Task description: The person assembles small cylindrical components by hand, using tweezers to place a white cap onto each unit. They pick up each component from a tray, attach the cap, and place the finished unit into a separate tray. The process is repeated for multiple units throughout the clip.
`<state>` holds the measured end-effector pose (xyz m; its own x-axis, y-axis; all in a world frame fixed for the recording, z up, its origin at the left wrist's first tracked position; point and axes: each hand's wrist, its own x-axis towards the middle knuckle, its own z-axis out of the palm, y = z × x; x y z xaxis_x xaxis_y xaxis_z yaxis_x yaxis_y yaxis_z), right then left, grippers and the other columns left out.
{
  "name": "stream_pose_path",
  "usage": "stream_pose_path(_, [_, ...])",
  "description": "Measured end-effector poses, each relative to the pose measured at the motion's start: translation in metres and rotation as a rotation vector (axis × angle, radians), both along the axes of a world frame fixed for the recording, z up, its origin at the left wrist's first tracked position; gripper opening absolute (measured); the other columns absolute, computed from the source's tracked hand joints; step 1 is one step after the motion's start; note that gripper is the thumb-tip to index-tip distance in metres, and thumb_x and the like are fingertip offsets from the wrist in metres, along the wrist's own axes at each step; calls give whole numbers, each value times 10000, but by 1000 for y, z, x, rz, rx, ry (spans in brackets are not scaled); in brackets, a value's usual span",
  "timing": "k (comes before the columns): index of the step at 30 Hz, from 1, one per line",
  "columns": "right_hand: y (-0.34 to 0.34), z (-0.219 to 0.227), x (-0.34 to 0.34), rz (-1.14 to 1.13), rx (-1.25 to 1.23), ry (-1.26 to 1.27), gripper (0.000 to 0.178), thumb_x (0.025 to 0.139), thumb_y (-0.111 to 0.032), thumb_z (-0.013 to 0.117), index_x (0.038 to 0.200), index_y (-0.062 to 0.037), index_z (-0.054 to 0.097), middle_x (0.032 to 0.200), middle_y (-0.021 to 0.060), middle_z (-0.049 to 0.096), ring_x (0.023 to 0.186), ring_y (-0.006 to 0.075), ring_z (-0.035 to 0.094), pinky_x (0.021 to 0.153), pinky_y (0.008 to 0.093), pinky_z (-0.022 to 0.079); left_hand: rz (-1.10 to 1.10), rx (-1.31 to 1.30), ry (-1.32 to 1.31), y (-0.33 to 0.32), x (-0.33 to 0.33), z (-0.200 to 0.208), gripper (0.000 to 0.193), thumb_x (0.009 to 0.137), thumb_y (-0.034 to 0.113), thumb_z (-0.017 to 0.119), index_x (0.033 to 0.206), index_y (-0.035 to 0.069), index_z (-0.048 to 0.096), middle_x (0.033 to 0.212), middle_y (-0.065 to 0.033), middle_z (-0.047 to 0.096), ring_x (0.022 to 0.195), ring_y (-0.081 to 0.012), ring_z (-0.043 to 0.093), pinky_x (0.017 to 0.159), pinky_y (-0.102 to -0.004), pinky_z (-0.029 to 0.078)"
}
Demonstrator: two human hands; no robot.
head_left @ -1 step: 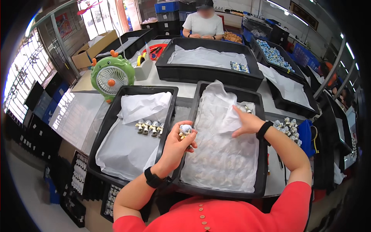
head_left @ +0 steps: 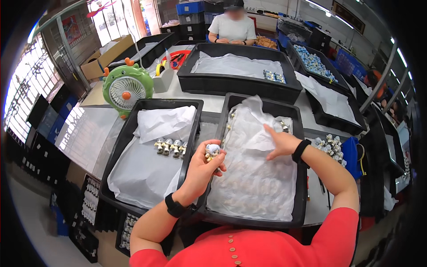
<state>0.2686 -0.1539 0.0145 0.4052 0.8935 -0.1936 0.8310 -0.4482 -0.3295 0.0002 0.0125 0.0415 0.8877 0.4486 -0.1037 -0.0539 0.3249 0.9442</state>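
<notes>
- Left hand (head_left: 201,168): grip closed on one grey-haired figurine (head_left: 212,152), thumb and fingers round it, above the right tray's left rim.
- Right hand (head_left: 285,144): grip open, fingers spread at the white sheet (head_left: 253,178); cannot tell if pinching any of it.
- Right tray (head_left: 300,187): black, sheet covers most of it; faint lumps show through, uncountable. Some figurines peek out at both upper corners.
- Left tray (head_left: 116,165): black, paper-lined, folded paper at far end, four figurines in one row near its right wall.
- Back tray (head_left: 235,87): one, black, white liner, small bluish cluster at right end; too small to count.
- Worktop (head_left: 214,103): pale, carries the trays. One green fan (head_left: 127,91) left; figurine pile (head_left: 330,149) right, beside one blue bin (head_left: 353,156).
- Room: one person (head_left: 232,27) in white shirt opposite, stacked crates behind, barred window left, ceiling lights right.
</notes>
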Motion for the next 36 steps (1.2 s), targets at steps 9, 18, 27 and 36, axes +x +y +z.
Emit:
stream_pose_path(9, [16, 20, 99, -595, 818, 319, 362, 776, -81, 577, 1133, -36, 614, 835, 166, 666, 786, 254, 644, 731, 353, 494, 19, 11, -8, 0, -7, 3, 362, 881, 97, 576, 1214, 79, 433, 1006, -50, 570, 706, -111, 590, 560, -226, 462])
stream_pose_path(18, [-123, 3, 184, -862, 743, -725, 800, 766, -245, 657, 1397, 7, 235, 1245, 295, 437, 1152, 425, 428, 983, 430, 352, 37, 61, 7, -1, 1, -3, 367, 879, 79, 569, 1221, 79, 436, 1004, -51, 570, 702, -116, 593, 553, -223, 460])
stream_pose_path(27, [-102, -53, 148, -417, 42, -783, 867, 673, -389, 732, 1379, -68, 346, 1306, 184, 456, 1342, 331, 275, 1052, 568, 176, 79, 73, 88, 4, 5, -13, 348, 884, 91, 568, 1208, 85, 439, 1006, -58, 571, 687, -126, 588, 536, -221, 454])
stream_pose_path(36, [-132, -65, 175, -514, -65, -921, 171, 782, -124, 533, 889, -75, 657, 978, 71, 616, 1047, 240, 515, 865, 420, 388, 51, 98, 136, 2, 7, -11, 360, 887, 95, 566, 1219, 97, 428, 1013, -42, 569, 707, -110, 597, 556, -212, 469])
